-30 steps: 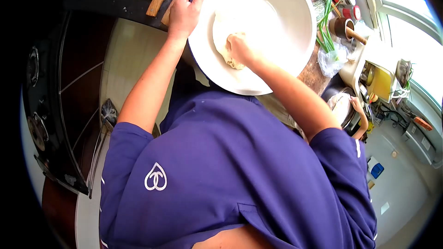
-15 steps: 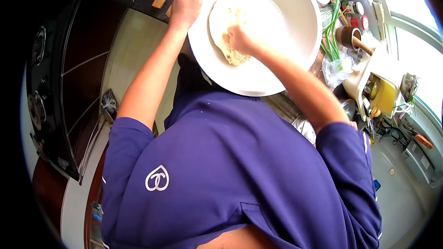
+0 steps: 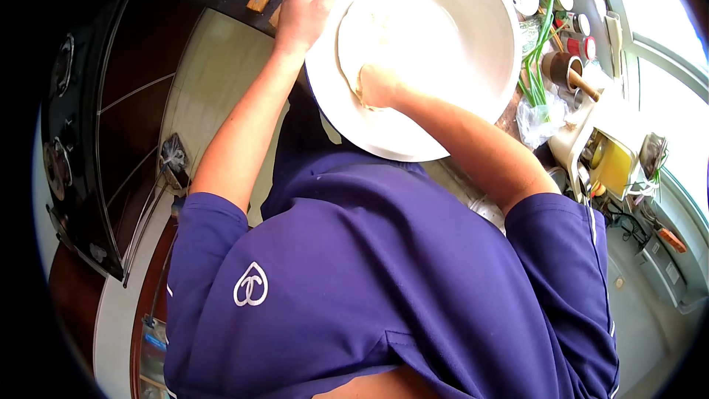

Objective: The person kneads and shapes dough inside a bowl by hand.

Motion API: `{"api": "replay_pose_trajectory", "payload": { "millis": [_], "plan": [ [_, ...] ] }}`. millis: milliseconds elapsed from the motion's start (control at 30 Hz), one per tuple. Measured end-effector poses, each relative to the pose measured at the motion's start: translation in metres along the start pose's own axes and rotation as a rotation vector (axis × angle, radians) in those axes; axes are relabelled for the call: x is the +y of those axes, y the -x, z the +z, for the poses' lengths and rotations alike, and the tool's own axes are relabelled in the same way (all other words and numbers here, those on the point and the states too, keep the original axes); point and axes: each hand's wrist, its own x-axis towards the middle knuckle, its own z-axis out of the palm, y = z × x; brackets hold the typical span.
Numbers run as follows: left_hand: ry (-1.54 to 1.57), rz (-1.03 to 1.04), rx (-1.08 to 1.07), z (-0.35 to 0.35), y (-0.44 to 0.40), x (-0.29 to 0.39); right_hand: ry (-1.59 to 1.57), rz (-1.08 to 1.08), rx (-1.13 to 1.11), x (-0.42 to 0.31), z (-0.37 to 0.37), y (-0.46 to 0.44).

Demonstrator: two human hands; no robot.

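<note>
Dough (image 3: 363,38) pressed by my right hand (image 3: 380,87), fingers curled closed.
My left hand (image 3: 301,18) clasps the basin (image 3: 484,48) rim.

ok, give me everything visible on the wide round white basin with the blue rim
The basin is smooth and glossy, like enamel, its top edge cropped. It lies in front of the torso, underside hidden. The left hand grips the rim; inside, the right fist is on a pale, dough-like mass, both partly washed out by glare.
</note>
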Motion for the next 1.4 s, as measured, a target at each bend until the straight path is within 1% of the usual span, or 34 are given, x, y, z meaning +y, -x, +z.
{"api": "replay_pose_trajectory", "payload": {
  "millis": [67, 100, 200, 233, 267, 300, 333, 367, 400, 433, 467, 533, 600, 667, 700, 733, 800, 833, 933, 1000, 1067, 1133, 1267, 1300, 1400],
  "plan": [
    [-0.020, 0.003, 0.004, 0.002, -0.002, -0.006, 0.122, 0.032, -0.096, -0.005, -0.014, -0.006],
    [-0.012, -0.001, 0.000, 0.001, -0.001, -0.005, 0.174, 0.031, -0.205, -0.008, -0.022, -0.006],
    [-0.049, 0.011, 0.018, 0.001, -0.001, -0.004, 0.108, -0.022, 0.150, -0.001, -0.007, 0.017],
    [-0.053, 0.029, 0.026, 0.003, -0.002, -0.003, 0.158, -0.202, 0.588, 0.015, 0.019, 0.027],
    [-0.059, 0.041, 0.041, 0.005, -0.004, -0.005, -0.084, -0.344, 0.783, 0.022, 0.018, 0.037],
    [-0.069, 0.041, 0.053, 0.004, -0.003, -0.007, 0.433, -0.299, 0.824, 0.027, 0.013, 0.034],
    [-0.042, 0.029, 0.034, 0.003, 0.001, -0.007, 0.938, -0.228, 0.824, 0.027, 0.007, 0.032],
    [-0.015, 0.026, 0.015, 0.003, 0.001, -0.007, 0.506, -0.149, 0.636, 0.025, -0.009, 0.021],
    [0.012, 0.024, 0.003, 0.002, -0.002, -0.005, -0.057, -0.040, 0.519, 0.020, -0.030, 0.012],
    [0.013, 0.011, -0.001, 0.002, -0.002, -0.003, -0.462, 0.120, 0.498, 0.014, -0.051, 0.003],
    [0.013, -0.006, -0.002, 0.000, 0.000, 0.001, -0.351, 0.189, 0.430, 0.013, -0.061, -0.012],
    [0.024, -0.031, 0.002, -0.001, 0.002, 0.004, -0.219, 0.158, 0.614, 0.011, -0.053, -0.036],
    [0.050, -0.039, 0.006, -0.001, 0.002, 0.007, -0.173, 0.185, 0.560, 0.015, -0.055, -0.049],
    [0.049, -0.051, -0.020, -0.002, 0.004, 0.008, -0.223, 0.260, 0.276, 0.006, -0.090, -0.047],
    [0.058, -0.035, 0.004, 0.000, 0.001, 0.006, -0.066, 0.121, 0.289, 0.006, -0.100, -0.046],
    [0.061, -0.020, 0.025, 0.001, 0.000, 0.006, -0.052, 0.116, 0.231, 0.010, -0.107, -0.051],
    [0.078, -0.039, -0.002, -0.002, 0.001, 0.010, -0.034, 0.114, 0.119, 0.013, -0.113, -0.055],
    [0.086, -0.042, -0.006, -0.002, 0.000, 0.010, 0.104, 0.111, 0.121, 0.010, -0.115, -0.052],
    [0.043, -0.050, -0.006, -0.004, 0.007, 0.006, -0.120, 0.282, 0.110, 0.008, -0.107, -0.036],
    [0.025, -0.017, 0.011, -0.001, -0.001, 0.006, -0.138, 0.120, 0.683, 0.017, -0.057, -0.014],
    [0.015, -0.001, 0.014, 0.000, 0.000, 0.001, -0.075, 0.053, 0.649, 0.009, -0.030, 0.021],
    [0.003, -0.005, 0.004, 0.001, 0.001, 0.003, -0.119, 0.030, 0.566, 0.007, -0.004, 0.030],
    [0.036, -0.006, 0.012, 0.002, 0.001, 0.004, 0.165, 0.105, 0.359, 0.011, 0.017, -0.008],
    [0.051, -0.014, 0.015, 0.002, 0.001, 0.007, -0.048, 0.228, 0.241, -0.006, -0.014, -0.003],
    [0.063, -0.005, 0.024, 0.000, -0.004, 0.002, -0.002, 0.128, 0.272, -0.013, -0.042, -0.012]
  ]
}}
